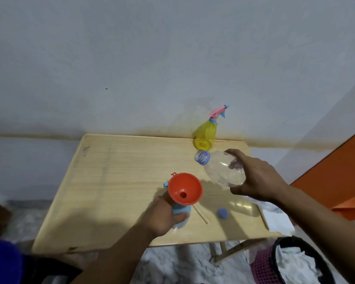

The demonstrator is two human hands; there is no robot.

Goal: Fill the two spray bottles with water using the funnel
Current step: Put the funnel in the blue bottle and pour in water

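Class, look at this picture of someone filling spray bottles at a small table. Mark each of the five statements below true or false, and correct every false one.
1. The orange funnel sits in the neck of the blue bottle. True.
2. The left hand rests flat on the table. False: it grips the blue bottle.
3. The right hand holds a clear plastic bottle tilted with its mouth toward the funnel. True.
4. The yellow spray bottle has no spray head on it. False: its pink and blue spray head is on.
5. A blue cap lies on the table. True.
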